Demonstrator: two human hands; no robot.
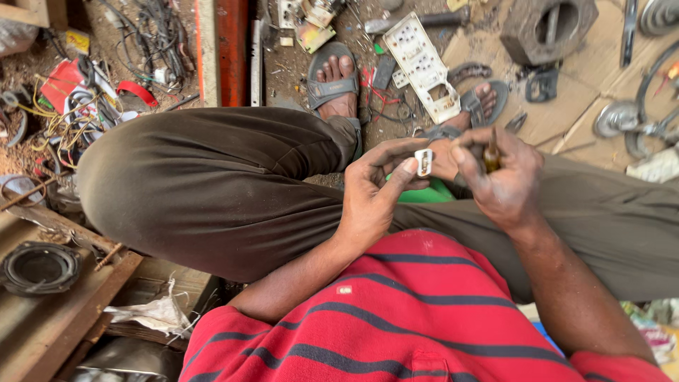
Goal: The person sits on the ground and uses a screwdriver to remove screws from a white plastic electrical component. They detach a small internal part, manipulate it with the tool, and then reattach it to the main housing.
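Observation:
My left hand pinches a small white plastic part between thumb and fingers, just above my knees. My right hand grips a screwdriver with an amber handle, held upright right beside the white part. Both hands are grimy and sit close together over my lap. The tip of the screwdriver is hidden behind my fingers. I am seated, in dark trousers and a red striped shirt, with sandalled feet on the dirt floor.
A white perforated plastic panel lies on the ground by my feet. Tangled wires and red scraps are at the left. A metal block and wheel parts sit on cardboard at the right. A round black ring lies lower left.

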